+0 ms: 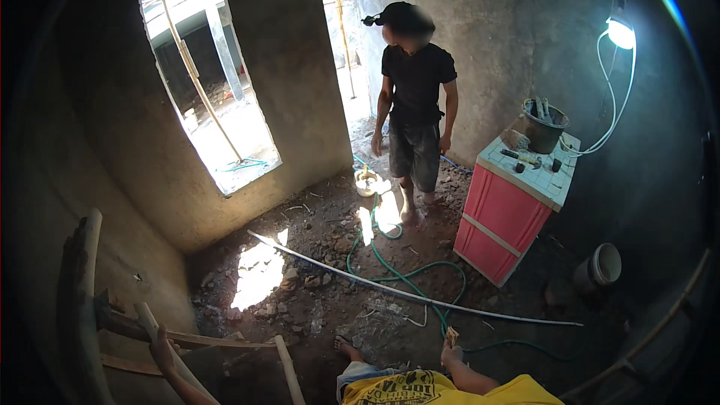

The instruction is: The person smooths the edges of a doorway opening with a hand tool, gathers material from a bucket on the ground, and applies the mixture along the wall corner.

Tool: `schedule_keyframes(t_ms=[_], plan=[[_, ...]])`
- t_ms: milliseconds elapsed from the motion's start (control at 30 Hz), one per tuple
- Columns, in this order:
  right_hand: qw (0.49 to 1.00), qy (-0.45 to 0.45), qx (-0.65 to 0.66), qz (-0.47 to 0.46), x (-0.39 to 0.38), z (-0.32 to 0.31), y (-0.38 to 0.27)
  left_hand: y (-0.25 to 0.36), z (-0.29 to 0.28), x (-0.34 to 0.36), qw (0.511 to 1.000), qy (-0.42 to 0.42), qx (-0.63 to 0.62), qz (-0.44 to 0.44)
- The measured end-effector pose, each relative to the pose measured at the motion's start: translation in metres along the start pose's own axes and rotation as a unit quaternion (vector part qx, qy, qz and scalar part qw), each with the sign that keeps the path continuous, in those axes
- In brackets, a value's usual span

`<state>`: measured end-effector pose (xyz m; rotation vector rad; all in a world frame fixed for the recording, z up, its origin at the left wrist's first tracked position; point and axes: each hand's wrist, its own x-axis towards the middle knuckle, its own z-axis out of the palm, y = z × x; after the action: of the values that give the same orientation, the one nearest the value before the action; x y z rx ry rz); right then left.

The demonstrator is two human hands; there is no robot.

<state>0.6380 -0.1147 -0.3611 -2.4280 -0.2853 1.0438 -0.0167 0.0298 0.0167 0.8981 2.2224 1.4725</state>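
Observation:
At the lower left my left hand (162,350) is closed round a pale wooden pole (148,320), part of a rough frame of poles and planks. My right hand (451,358) is low in front of my yellow shirt, its fingers closed on a small tan piece (451,336); its exact kind is too small to tell. Beyond that hand a green hose (409,279) loops over the dirt floor. A long thin white pipe (390,286) lies across the rubble, crossing the hose.
A person in dark clothes (416,82) stands near the doorway, by a light bucket (366,182). A pink-sided, tile-topped stand (495,214) carries a dark bucket (545,126) and a hammer (523,156). A lit bulb (621,33) hangs at right above another bucket (600,265).

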Motion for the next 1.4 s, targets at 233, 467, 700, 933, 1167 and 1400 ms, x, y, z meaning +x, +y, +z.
schedule_keyframes(t_ms=[233,467,700,933,1167,1400], plan=[[0.998,-0.041,-0.012,0.049,-0.023,-0.014,-0.025,0.006,-0.002,-0.007,1.0,0.001,0.003,-0.004],[0.999,-0.027,-0.003,0.023,-0.015,-0.012,-0.016,0.011,0.001,-0.009,1.0,-0.009,0.009,-0.013],[0.999,-0.032,0.014,0.033,-0.019,-0.015,-0.021,0.018,0.006,-0.014,1.0,-0.02,0.008,-0.009],[0.997,-0.029,0.056,0.049,-0.032,-0.026,-0.034,0.017,0.005,-0.012,1.0,-0.017,0.017,-0.011],[1.0,-0.013,-0.019,0.014,-0.002,-0.01,-0.011,0.019,0.006,-0.014,0.999,-0.024,0.016,-0.021],[0.999,-0.042,0.013,0.026,-0.022,-0.017,-0.025,0.019,0.001,-0.019,0.999,-0.01,0.038,-0.013]])
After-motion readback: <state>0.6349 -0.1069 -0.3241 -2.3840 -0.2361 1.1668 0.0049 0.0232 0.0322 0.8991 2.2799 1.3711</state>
